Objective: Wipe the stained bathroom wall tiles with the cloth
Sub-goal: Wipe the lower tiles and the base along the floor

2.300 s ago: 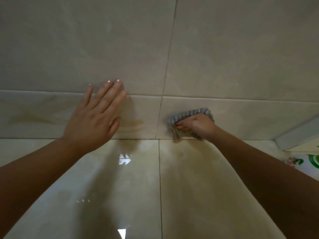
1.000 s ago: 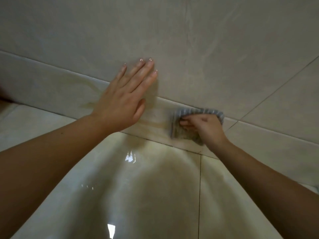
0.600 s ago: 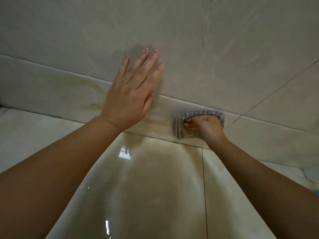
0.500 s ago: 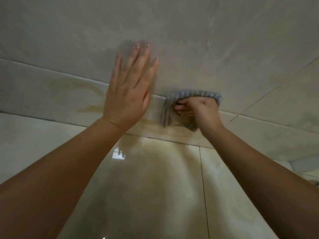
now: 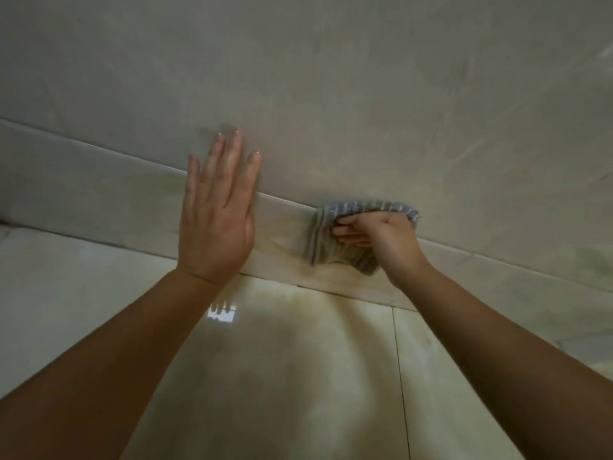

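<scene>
Because the cloth (image 5: 321,240) was a soft, ribbed grey rag with no stiffness of its own, it seemed to take its shape entirely from the right hand (image 5: 386,239) that pressed it against the narrow band tile (image 5: 99,194) of the wall. The fingers (image 5: 346,222) of that hand were curled over the bunched fabric and clamped on it, while folded layers fanned out loose at the hand's nine and six o'clock. At about nine o'clock from the cloth, and clearly apart from it, the left hand (image 5: 215,224) lay flat, its fingers straight and close together across the joint between the band tile and the large upper tile (image 5: 331,78), apparently as a brace. A yellowish-brown stain (image 5: 282,249) showed on the band between the two hands and ran toward six o'clock onto the glossy lower tile (image 5: 298,360). The cloth looked light and limp, so a grip on its gathered middle, with the palm spreading pressure over the folds, probably suited it best; a hold on an edge would likely let the rest flop. The glazed tiles looked hard and slick, so the rag should have slid easily, though whether it was damp could not be told.
</scene>
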Demonstrator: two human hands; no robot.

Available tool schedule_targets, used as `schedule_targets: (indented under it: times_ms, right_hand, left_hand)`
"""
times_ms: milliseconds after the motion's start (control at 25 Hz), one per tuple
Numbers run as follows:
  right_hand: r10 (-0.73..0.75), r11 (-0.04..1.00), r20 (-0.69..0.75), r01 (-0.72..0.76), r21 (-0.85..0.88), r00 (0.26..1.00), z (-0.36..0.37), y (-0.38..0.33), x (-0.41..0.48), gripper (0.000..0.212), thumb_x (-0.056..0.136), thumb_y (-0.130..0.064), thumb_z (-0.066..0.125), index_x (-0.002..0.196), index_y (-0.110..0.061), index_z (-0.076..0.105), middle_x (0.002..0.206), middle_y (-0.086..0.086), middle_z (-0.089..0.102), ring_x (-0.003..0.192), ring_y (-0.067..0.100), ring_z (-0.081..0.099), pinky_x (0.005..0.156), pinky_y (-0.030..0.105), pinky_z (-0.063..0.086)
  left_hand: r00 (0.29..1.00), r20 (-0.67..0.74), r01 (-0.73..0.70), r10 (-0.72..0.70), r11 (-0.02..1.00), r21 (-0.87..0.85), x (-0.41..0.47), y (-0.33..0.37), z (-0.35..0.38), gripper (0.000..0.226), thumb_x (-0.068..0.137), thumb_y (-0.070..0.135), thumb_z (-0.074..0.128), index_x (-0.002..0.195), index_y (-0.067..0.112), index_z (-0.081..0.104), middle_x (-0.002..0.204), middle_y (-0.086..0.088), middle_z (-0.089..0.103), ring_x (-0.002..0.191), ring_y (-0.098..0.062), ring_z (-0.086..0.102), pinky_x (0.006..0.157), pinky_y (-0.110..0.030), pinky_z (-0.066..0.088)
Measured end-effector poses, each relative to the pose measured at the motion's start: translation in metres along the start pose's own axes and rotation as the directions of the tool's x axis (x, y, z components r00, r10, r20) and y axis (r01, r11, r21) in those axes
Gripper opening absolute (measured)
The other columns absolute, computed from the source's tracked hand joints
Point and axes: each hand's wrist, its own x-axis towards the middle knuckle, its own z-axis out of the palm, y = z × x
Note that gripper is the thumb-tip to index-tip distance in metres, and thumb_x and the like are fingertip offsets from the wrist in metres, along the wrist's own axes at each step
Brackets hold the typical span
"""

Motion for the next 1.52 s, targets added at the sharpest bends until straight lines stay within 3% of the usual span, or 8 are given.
schedule_targets:
  times_ms: [280,520,680,880,1000,1080,1400,1520]
  right_hand:
    - [0.138,0.981,0.187,-0.108,-0.162,0.973,0.056,0.056,0.006,0.022,0.089,-0.009,0.059,0.076,-0.017,0.074,0.090,0.008,0.076,0.091,0.019,0.071,0.098,0.040,0.052]
    - [-0.161,0.986,0.232,0.149,0.071,0.959,0.064,-0.008,0.006,0.026,0.096,-0.003,0.046,0.101,-0.006,0.071,0.090,0.010,0.073,0.081,0.013,0.070,0.085,0.023,0.056]
    - [-0.016,0.961,0.407,0.126,-0.244,0.913,0.074,0.060,0.019,0.027,0.097,-0.011,0.050,0.115,-0.009,0.070,0.116,0.009,0.070,0.109,0.018,0.064,0.106,0.033,0.044]
    - [0.240,0.731,0.206,-0.037,-0.682,0.949,-0.043,0.123,0.036,0.028,0.094,-0.036,0.057,0.111,-0.020,0.072,0.113,0.005,0.070,0.108,0.024,0.063,0.097,0.036,0.048]
    - [0.320,0.242,0.200,0.124,-0.962,0.926,-0.090,0.140,0.043,0.041,0.102,-0.043,0.037,0.131,-0.026,0.060,0.135,0.002,0.059,0.122,0.022,0.055,0.105,0.035,0.038]
    - [0.327,0.114,0.187,0.157,-0.981,0.926,-0.093,0.142,0.047,0.046,0.103,-0.046,0.028,0.138,-0.029,0.053,0.144,0.000,0.051,0.130,0.021,0.047,0.110,0.034,0.031]
    - [0.048,0.604,0.516,0.386,-0.697,0.855,0.037,0.085,0.033,0.038,0.102,-0.027,0.037,0.132,-0.024,0.059,0.138,0.001,0.057,0.113,0.024,0.060,0.095,0.030,0.049]
    - [0.083,0.641,0.542,0.372,-0.672,0.837,0.021,0.102,0.035,0.036,0.103,-0.028,0.040,0.136,-0.026,0.055,0.138,0.000,0.057,0.112,0.019,0.060,0.097,0.021,0.043]
  left_hand:
    - [0.994,0.104,0.026,-0.030,0.999,0.040,0.002,-0.027,-0.032,0.070,0.084,-0.011,0.041,0.151,0.005,0.029,0.160,-0.018,0.023,0.150,-0.032,0.016,0.122,-0.051,0.012]
    - [0.989,0.146,-0.001,-0.008,0.998,0.063,-0.005,-0.026,-0.033,0.067,0.085,-0.005,0.037,0.151,0.005,0.028,0.159,-0.019,0.025,0.150,-0.030,0.018,0.123,-0.049,0.012]
    - [0.972,0.225,-0.086,0.065,0.992,0.088,-0.009,-0.013,-0.029,0.066,0.085,0.002,0.036,0.151,0.006,0.030,0.160,-0.017,0.025,0.150,-0.029,0.018,0.122,-0.050,0.012]
    - [0.961,0.270,-0.096,0.059,0.987,0.127,-0.019,-0.015,-0.027,0.065,0.086,-0.001,0.042,0.150,0.006,0.030,0.160,-0.016,0.025,0.150,-0.029,0.018,0.122,-0.050,0.015]
    - [0.962,0.265,-0.097,0.063,0.988,0.118,-0.014,-0.010,-0.024,0.064,0.087,0.000,0.042,0.150,0.006,0.031,0.160,-0.016,0.026,0.150,-0.029,0.018,0.122,-0.050,0.015]
    - [0.961,0.262,-0.123,0.092,0.987,0.102,-0.012,-0.003,-0.023,0.064,0.088,0.001,0.041,0.150,0.006,0.031,0.160,-0.016,0.026,0.150,-0.029,0.019,0.121,-0.051,0.016]
    - [0.931,0.309,-0.233,0.193,0.967,0.098,-0.013,0.018,-0.018,0.065,0.088,0.000,0.045,0.151,0.008,0.032,0.160,-0.015,0.025,0.150,-0.029,0.020,0.120,-0.052,0.018]
    - [0.931,0.306,-0.237,0.198,0.967,0.094,-0.014,0.029,-0.013,0.064,0.089,0.003,0.046,0.151,0.008,0.031,0.160,-0.015,0.025,0.150,-0.028,0.020,0.120,-0.052,0.019]
